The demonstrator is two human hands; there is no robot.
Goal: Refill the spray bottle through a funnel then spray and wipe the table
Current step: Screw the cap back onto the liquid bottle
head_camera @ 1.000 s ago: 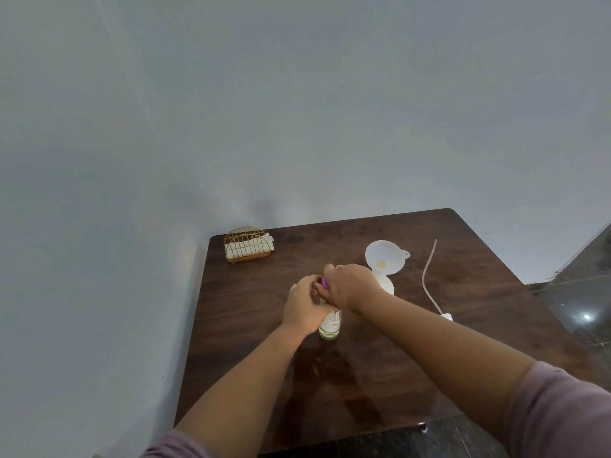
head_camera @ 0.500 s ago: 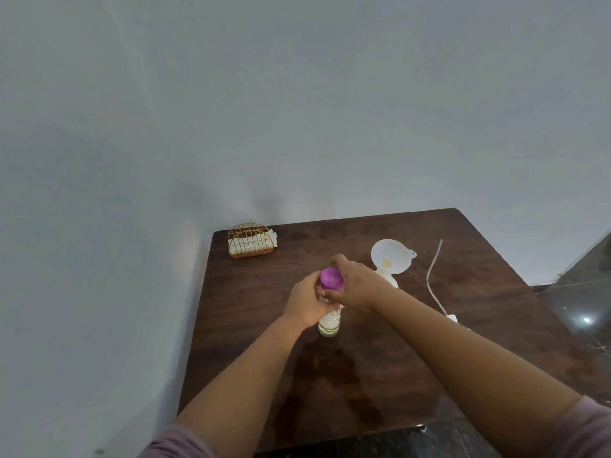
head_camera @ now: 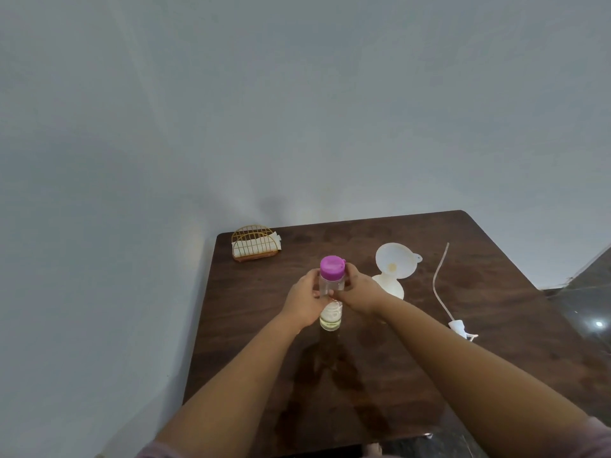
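A clear bottle (head_camera: 331, 283) with a purple cap (head_camera: 332, 266) stands on the dark wooden table (head_camera: 238, 309); a little yellowish liquid shows at its bottom. My left hand (head_camera: 304, 302) grips its left side and my right hand (head_camera: 358, 292) grips its right side, both below the cap. A white funnel (head_camera: 396, 264) sits tilted on a white spray bottle body (head_camera: 391, 287) just right of my right hand. The spray head (head_camera: 458, 327) with its long dip tube (head_camera: 439, 279) lies flat on the table further right.
A gold wire napkin holder (head_camera: 254, 244) with white napkins stands at the table's back left corner, near the grey wall. Dark wet-looking patches (head_camera: 330, 375) mark the table in front of the bottle. The table's right edge borders a dark glossy floor (head_camera: 588, 312).
My right hand slid off the purple cap down to the bottle's side, so the whole cap now shows. My left hand kept its hold on the bottle.
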